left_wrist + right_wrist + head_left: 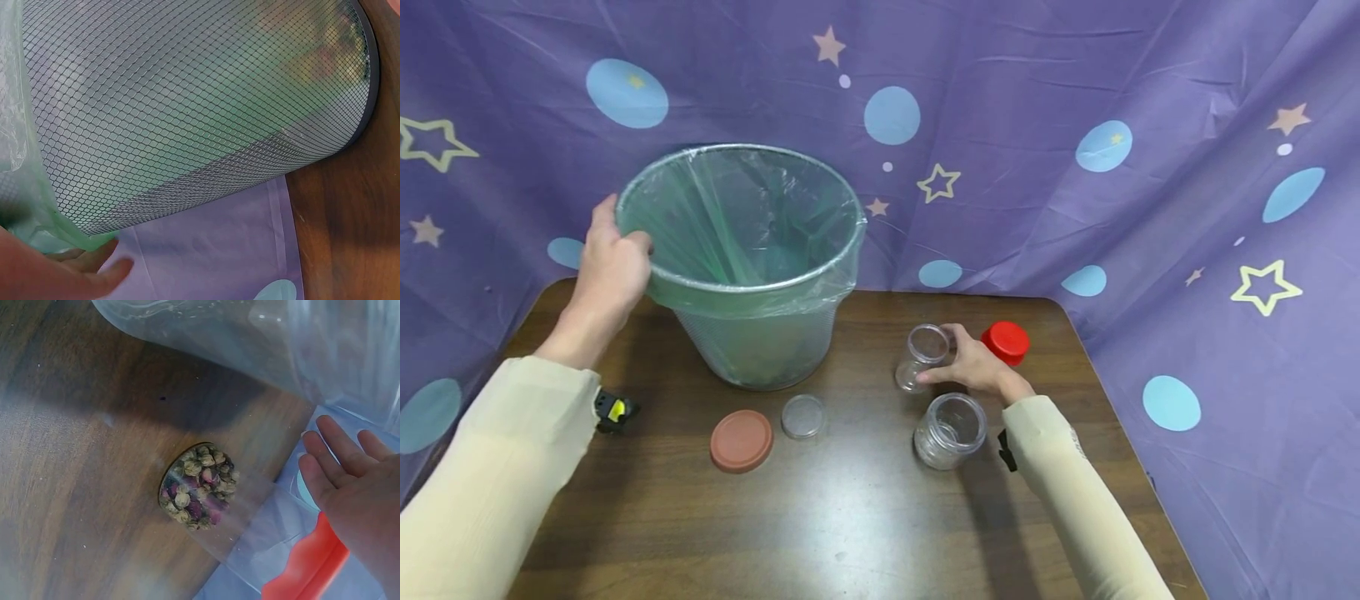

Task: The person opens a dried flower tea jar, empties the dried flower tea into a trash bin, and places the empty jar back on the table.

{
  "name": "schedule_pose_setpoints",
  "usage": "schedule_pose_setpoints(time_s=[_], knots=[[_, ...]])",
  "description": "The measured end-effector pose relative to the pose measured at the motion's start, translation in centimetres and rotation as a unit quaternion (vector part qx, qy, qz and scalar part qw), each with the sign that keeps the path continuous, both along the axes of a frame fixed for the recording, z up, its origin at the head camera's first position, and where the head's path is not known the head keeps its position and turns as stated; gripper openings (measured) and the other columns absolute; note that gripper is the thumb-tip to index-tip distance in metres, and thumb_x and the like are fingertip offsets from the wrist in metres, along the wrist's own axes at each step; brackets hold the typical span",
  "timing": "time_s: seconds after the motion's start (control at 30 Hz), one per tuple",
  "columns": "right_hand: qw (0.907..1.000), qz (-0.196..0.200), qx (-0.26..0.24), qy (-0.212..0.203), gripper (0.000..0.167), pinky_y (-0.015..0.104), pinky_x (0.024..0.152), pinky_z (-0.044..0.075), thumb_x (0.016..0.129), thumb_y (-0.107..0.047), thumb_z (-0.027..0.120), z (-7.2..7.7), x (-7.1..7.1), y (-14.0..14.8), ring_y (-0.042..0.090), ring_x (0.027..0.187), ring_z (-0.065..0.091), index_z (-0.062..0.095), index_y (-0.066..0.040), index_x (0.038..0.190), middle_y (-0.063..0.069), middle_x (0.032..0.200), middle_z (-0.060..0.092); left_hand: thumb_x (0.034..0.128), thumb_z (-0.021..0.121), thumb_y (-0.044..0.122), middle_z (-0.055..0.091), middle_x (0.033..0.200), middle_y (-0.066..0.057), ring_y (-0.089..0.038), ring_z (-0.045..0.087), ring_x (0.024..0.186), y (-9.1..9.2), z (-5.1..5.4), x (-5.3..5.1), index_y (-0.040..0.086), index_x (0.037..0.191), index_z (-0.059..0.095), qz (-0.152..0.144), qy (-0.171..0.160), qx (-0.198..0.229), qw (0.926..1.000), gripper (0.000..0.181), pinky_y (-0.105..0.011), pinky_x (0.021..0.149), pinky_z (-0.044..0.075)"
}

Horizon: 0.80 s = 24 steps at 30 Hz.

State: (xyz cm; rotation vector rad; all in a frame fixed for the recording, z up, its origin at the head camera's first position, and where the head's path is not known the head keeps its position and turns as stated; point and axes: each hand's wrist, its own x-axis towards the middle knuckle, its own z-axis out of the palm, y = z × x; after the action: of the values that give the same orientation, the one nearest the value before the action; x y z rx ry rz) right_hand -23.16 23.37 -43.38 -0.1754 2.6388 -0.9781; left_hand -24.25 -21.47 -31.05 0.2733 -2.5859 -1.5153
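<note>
In the head view, my left hand (613,262) grips the rim of a mesh wastebasket (760,342), thumb over the edge. A thin green bin liner (752,304) folds over that rim. Further right, my right hand (973,362) is around the upper part of a slim clear jar (928,346), thumb on the near side. A wider clear jar (951,433) stands lidless in front of it. In the right wrist view the fingers look loosely straight, and the wide jar covers much of the slim one.
Beside that hand stands a jar with a red lid (1007,340); dried flower buds (199,487) lie in its bottom. A round reddish lid (742,441) and a clear lid (803,416) lie on the wooden table (775,533). A purple patterned curtain (1000,100) hangs behind.
</note>
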Motion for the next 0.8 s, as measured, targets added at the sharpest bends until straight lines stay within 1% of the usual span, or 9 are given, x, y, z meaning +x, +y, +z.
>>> schedule_pose_setpoints(time_s=[0.13,0.2,0.33,0.43,0.5,0.57,0.7,0.8], knots=[[1.0000,0.003,-0.004,-0.002,0.103,0.046,0.110,0.042,0.071,-0.043,0.087,0.36,0.11,0.11,0.030,0.126,0.053,0.029,-0.008,0.149,0.015,0.136,0.053,0.0967,0.033,0.019,0.010,0.166,-0.016,-0.036,0.010,0.152,0.00,0.00,0.03,0.012,0.160,0.002,0.010,0.003,-0.024,0.9997,0.070,-0.051,0.125,0.009],[0.9999,0.003,-0.010,-0.002,0.104,0.045,0.110,0.042,0.071,-0.044,0.086,0.39,0.16,0.20,0.030,0.126,0.052,0.029,-0.008,0.149,0.015,0.136,0.053,0.0958,0.034,0.018,0.010,0.165,-0.018,-0.036,0.010,0.152,0.08,0.01,0.00,0.009,0.159,0.005,0.015,0.011,-0.035,0.9992,0.070,-0.050,0.125,0.009],[0.9999,0.002,-0.014,-0.002,0.103,0.046,0.110,0.041,0.072,-0.046,0.085,0.30,0.28,0.36,0.029,0.127,0.052,0.029,-0.009,0.150,0.015,0.137,0.053,0.0948,0.034,0.017,0.000,0.165,-0.022,-0.035,0.000,0.154,0.06,-0.07,-0.06,0.003,0.158,0.006,0.019,0.022,-0.050,0.9983,0.071,-0.046,0.126,0.002],[0.9999,0.002,-0.013,-0.004,0.102,0.046,0.111,0.040,0.073,-0.047,0.085,0.32,0.42,0.36,0.029,0.127,0.051,0.029,-0.010,0.150,0.015,0.137,0.053,0.0965,0.034,0.023,-0.006,0.166,-0.019,-0.034,-0.005,0.154,-0.17,-0.12,0.01,0.004,0.158,-0.001,0.016,0.011,-0.046,0.9987,0.073,-0.045,0.126,0.000],[0.9999,0.003,-0.011,-0.004,0.102,0.046,0.111,0.040,0.072,-0.048,0.084,0.40,0.49,0.34,0.029,0.126,0.052,0.030,-0.011,0.150,0.014,0.136,0.053,0.0970,0.036,0.027,-0.005,0.166,-0.016,-0.031,-0.003,0.154,-0.23,-0.10,0.06,0.006,0.158,-0.005,0.014,0.002,-0.031,0.9994,0.076,-0.043,0.126,0.000],[1.0000,0.002,-0.008,-0.002,0.102,0.045,0.110,0.041,0.072,-0.049,0.084,0.52,0.53,0.33,0.029,0.125,0.052,0.030,-0.011,0.149,0.014,0.135,0.053,0.0972,0.039,0.030,0.001,0.166,-0.014,-0.028,0.004,0.154,-0.14,-0.08,0.06,0.007,0.158,-0.004,0.016,-0.002,-0.002,0.9999,0.078,-0.041,0.127,0.005],[1.0000,0.002,0.004,0.006,0.103,0.045,0.109,0.042,0.071,-0.051,0.084,0.72,0.46,0.42,0.028,0.123,0.053,0.031,-0.011,0.149,0.014,0.133,0.054,0.0974,0.046,0.035,0.013,0.166,-0.012,-0.021,0.018,0.150,0.13,-0.16,0.02,0.009,0.159,0.003,0.017,0.009,0.060,0.9980,0.080,-0.035,0.126,0.013],[0.9999,0.002,0.007,0.010,0.102,0.044,0.108,0.043,0.070,-0.052,0.084,0.79,0.34,0.48,0.028,0.122,0.054,0.031,-0.013,0.149,0.013,0.132,0.053,0.0984,0.046,0.042,0.017,0.165,-0.009,-0.016,0.024,0.147,0.04,-0.29,0.15,0.012,0.159,0.006,0.011,0.015,0.093,0.9955,0.079,-0.032,0.125,0.016]])
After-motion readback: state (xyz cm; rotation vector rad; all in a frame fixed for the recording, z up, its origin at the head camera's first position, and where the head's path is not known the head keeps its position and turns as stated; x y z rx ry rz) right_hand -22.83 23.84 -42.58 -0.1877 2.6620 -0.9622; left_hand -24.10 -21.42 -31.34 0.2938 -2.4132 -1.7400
